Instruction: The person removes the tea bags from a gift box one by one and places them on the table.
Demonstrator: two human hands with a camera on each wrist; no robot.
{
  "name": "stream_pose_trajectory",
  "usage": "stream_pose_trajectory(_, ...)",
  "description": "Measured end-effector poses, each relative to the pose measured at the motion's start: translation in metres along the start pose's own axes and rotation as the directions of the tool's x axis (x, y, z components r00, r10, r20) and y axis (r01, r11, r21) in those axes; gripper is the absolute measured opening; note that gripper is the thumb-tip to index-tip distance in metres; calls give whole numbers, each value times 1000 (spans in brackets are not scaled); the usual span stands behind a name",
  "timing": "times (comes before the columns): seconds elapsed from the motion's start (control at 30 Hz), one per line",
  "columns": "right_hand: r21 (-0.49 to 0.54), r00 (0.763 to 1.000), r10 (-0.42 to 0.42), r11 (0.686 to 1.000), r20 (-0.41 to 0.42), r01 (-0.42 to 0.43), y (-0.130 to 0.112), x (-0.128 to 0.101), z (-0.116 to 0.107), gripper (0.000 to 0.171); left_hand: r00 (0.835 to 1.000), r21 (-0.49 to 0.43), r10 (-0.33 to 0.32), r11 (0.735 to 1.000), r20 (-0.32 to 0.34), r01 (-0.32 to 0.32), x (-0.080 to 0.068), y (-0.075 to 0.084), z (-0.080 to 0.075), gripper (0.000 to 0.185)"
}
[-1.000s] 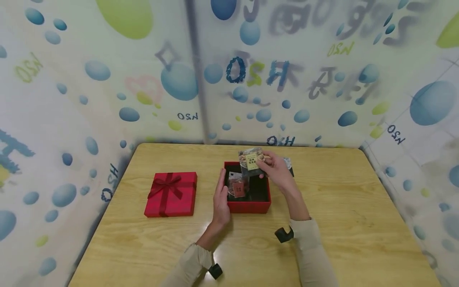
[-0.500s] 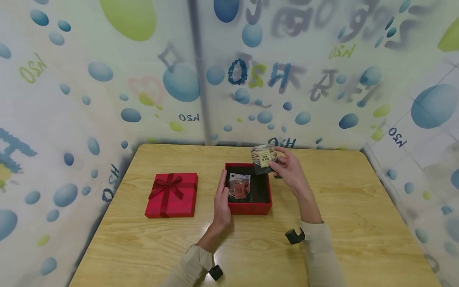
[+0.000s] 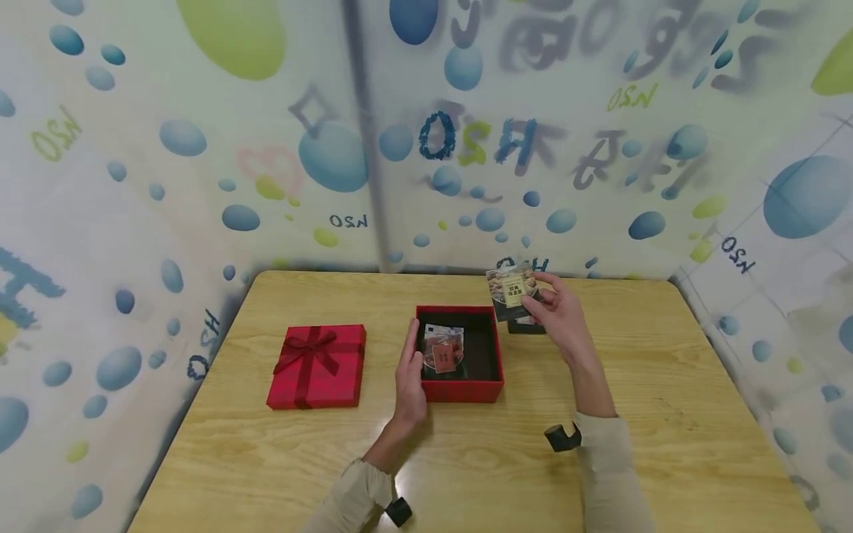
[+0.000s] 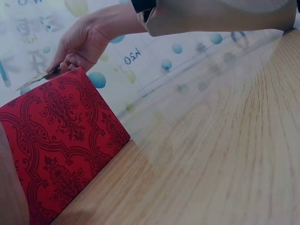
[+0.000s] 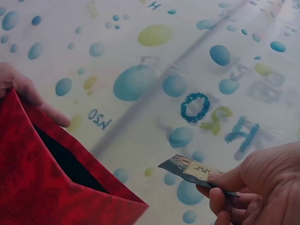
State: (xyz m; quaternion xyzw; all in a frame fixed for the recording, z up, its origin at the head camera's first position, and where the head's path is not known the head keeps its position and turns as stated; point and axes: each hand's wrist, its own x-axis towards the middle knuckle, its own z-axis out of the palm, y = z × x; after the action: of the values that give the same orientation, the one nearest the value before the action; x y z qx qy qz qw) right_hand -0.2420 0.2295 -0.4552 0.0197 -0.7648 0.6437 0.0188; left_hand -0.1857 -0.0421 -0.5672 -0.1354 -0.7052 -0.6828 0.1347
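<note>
My right hand [image 3: 563, 318] pinches a small flat packet [image 3: 512, 292] between thumb and fingers, dark below with a food picture and a cream label. It is raised just beyond the right rim of an open red box [image 3: 463, 391] with a dark inside. In the right wrist view, the packet [image 5: 187, 169] is seen nearly edge-on. My left hand [image 3: 409, 385] lies along the box's left side with straight fingers. Inside the box, at the left, sits a packet with a reddish label [image 3: 444, 349]. Another dark packet [image 3: 526, 326] lies on the table, partly hidden by my right hand.
A red lid [image 3: 320, 385] with a dark red ribbon bow lies left of the box. Everything stands on a wooden table [image 3: 666, 414]. Walls patterned with blue and green spots rise behind and at both sides.
My right hand has carried the cream-labelled packet rightward, from above the box to past its right rim. The left hand keeps its place on the box.
</note>
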Motion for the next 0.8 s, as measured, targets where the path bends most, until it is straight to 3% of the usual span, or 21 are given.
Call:
stream_pose_trajectory(0.5,7,978,90,996,-188,-90,26,8,-43,52,1000,-3,2,1000,1,-2,1,-1,-3,56)
stream_pose_trajectory(0.8,-6,961,159,986,-227,-164,52,12,-63,55,999,-25,-35,999,10,35,2,-1,0,57)
